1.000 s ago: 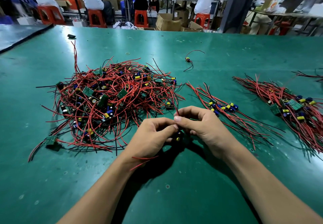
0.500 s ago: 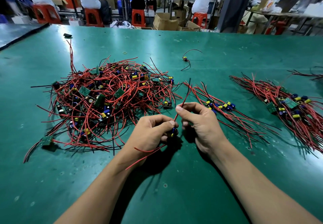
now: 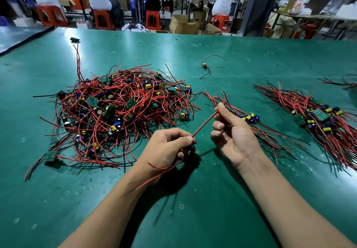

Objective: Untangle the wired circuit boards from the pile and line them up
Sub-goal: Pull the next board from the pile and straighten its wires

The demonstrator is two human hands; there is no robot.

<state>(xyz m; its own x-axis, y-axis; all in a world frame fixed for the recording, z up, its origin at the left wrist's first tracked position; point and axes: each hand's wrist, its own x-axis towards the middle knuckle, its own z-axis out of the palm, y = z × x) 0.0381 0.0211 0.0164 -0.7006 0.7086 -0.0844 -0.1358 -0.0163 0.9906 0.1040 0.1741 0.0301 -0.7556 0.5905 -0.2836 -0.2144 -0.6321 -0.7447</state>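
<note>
Now, above the green worktop (image 3: 212, 218), the left hand (image 3: 168, 149) has its grip closed round one small circuit board (image 3: 189, 149), while the right hand (image 3: 235, 137) pinches that board's red wire (image 3: 204, 125), drawn straight between them. To do this well, slide the pinch along to the wire's tip, then lay the board beside the lined-up row (image 3: 249, 117), clear of the tangled pile (image 3: 119, 112)

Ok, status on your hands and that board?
Left hand grips one board. Right hand pinches its red wire, stretched straight. Tangled pile sits left, not snagging it.
</note>
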